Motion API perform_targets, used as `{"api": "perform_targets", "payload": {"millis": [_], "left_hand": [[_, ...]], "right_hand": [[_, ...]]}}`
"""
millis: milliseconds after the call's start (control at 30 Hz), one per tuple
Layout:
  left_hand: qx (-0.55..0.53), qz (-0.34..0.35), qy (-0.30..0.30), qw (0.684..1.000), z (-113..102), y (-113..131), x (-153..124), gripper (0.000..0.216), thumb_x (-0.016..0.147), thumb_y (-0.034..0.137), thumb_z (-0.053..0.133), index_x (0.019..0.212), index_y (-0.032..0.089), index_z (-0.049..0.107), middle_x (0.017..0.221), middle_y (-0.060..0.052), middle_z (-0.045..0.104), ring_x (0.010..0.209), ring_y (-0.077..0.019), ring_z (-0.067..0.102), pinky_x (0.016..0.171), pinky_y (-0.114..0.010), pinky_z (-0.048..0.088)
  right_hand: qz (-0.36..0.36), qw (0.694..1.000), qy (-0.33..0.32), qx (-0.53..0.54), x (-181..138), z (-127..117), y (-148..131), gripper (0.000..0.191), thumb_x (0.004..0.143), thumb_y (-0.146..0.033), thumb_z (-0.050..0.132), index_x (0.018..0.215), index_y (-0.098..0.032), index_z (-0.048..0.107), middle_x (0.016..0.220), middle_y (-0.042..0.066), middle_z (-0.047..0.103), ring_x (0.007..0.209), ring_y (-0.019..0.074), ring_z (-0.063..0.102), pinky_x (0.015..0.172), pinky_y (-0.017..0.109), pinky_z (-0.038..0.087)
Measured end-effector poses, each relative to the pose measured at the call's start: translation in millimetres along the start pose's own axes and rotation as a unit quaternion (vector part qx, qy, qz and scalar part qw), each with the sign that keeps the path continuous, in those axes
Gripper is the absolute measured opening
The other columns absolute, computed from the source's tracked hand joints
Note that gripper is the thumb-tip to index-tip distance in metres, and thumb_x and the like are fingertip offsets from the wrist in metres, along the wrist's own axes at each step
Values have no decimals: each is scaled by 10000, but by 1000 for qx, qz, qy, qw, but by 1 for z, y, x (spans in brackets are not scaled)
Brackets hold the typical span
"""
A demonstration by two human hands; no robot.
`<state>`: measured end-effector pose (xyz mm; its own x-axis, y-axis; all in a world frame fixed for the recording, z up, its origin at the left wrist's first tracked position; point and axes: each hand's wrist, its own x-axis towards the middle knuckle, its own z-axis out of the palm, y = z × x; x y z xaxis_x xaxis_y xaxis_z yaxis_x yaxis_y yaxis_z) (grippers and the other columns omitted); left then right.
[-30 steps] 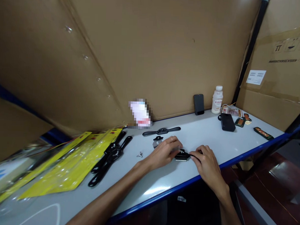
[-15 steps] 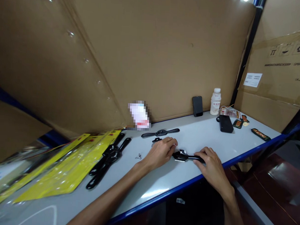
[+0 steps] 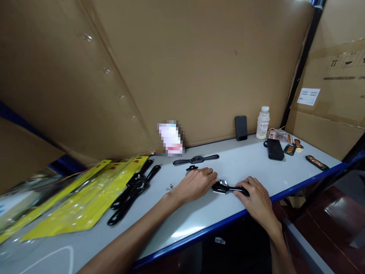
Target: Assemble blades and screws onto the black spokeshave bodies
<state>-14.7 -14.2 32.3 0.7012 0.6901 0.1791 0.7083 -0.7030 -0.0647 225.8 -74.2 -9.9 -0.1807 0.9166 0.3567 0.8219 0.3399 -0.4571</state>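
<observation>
While the right hand (image 3: pixel 256 195) grips one handle, fingers curled and thumb in close, the black tool (image 3: pixel 221 188) sits low over the front part of the worktop (image 3: pixel 244 163), between the two hands. Tool looks glossy black, with a slim straight handle running right from a wider, chunkier middle. Bright, silvery reflective patch on top of the middle; thin pale strip along the near edge of it. Roughly level, handle pointing right; any left handle is hidden by the left hand (image 3: pixel 200 181). That hand has bent fingers right at the tool's left end, palm down; cannot tell if it pinches anything, fingertips mostly out of sight. Behind the left hand, a small black part (image 3: pixel 192 168), partly covered. Farther back, a dark two-handled tool (image 3: pixel 196 159) lies flat, duller finish, similar outline. Small silvery screw (image 3: pixel 169 187) just beside the left wrist, looks winged, too small for detail. Left side: a pair of black tools (image 3: pixel 141 186), glossy, overlapping, next to yellow packages (image 3: pixel 87 209) with clear plastic. Black case (image 3: pixel 274 149) at back right, near a white bottle (image 3: pixel 262 124).
</observation>
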Motion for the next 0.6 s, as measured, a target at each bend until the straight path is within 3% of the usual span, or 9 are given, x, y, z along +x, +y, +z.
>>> {"api": "perform_targets", "payload": {"millis": [167,367,600], "left_hand": [[33,65,22,997,15,3,0,414,1077,403,314,919,162,612,879,-75,619,771,-196,589,631,-297,411],[-18,106,31,994,16,-4,-2,529,1031,586,339,872,167,620,841,-60,618,757,-186,585,601,-284,388],[3,126,42,991,16,-4,-2,552,1041,568,285,872,166,623,828,-67,643,772,-195,585,581,-294,375]], "right_hand": [[6,1000,-7,-1,0,-2,-1,119,931,-298,648,1025,-267,713,1010,32,648,981,213,608,852,334,472],[4,1000,-1,2,-1,-3,1,123,926,-297,653,1026,-265,717,1018,28,649,997,200,610,866,324,476],[0,1000,7,11,-2,-2,2,114,930,-286,646,1021,-266,713,1006,27,646,985,201,606,860,328,478]]}}
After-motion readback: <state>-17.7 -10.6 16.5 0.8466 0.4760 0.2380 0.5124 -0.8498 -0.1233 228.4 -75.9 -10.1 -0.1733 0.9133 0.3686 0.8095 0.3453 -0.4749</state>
